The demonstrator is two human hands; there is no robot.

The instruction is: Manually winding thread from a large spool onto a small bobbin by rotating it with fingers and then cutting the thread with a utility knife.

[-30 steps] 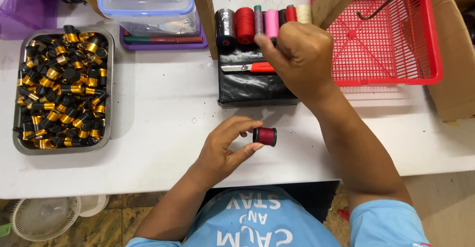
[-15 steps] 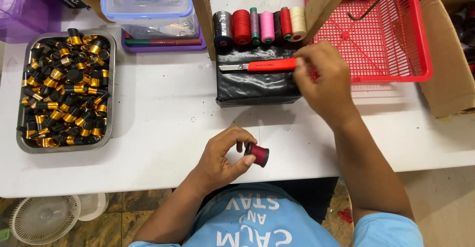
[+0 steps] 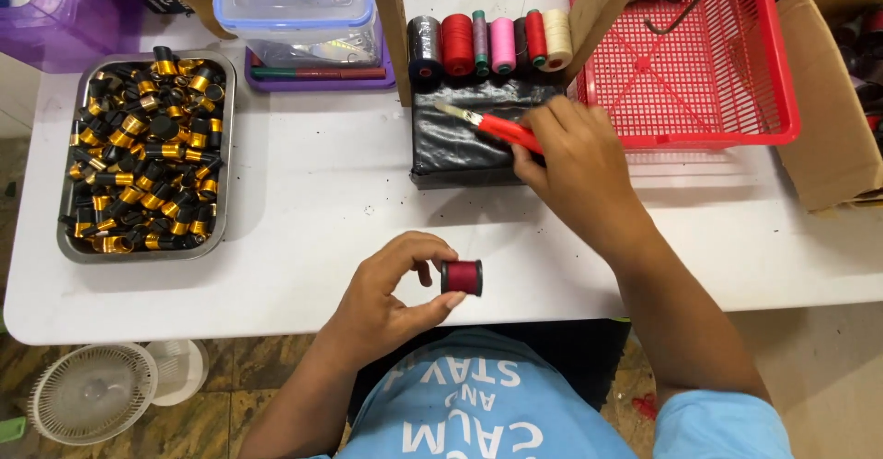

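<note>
The left hand (image 3: 391, 298) pinches a small bobbin wound with dark red thread (image 3: 461, 277) between thumb and fingertips, its fingers closed on the two ends, just above the near edge of the white surface (image 3: 313, 192). The right hand (image 3: 575, 160) reaches farther away and has its fingers closed around the red handle of a cutter (image 3: 492, 126), whose pale blade points left over a black wrapped block (image 3: 460, 146) under a row of thread spools (image 3: 492, 43). The main risk, as I judge it, lies with that blade: it sits bare and close to the black wrapping, so a careless pull could nick the wrap, or catch thread running from the spools above. Brought near to the bobbin, the blade would work right beside the left thumb and fingertips, and a slip there could cut skin or slice into the wound layers rather than a loose end. The bobbin is held only by its rims over the surface's near edge; a loosened pinch could let it drop to the floor and unwind. The metal tray of black and gold bobbins (image 3: 147, 155) at far left and the red basket (image 3: 699, 63) at far right stand well apart from both hands and seem out of harm's way.
</note>
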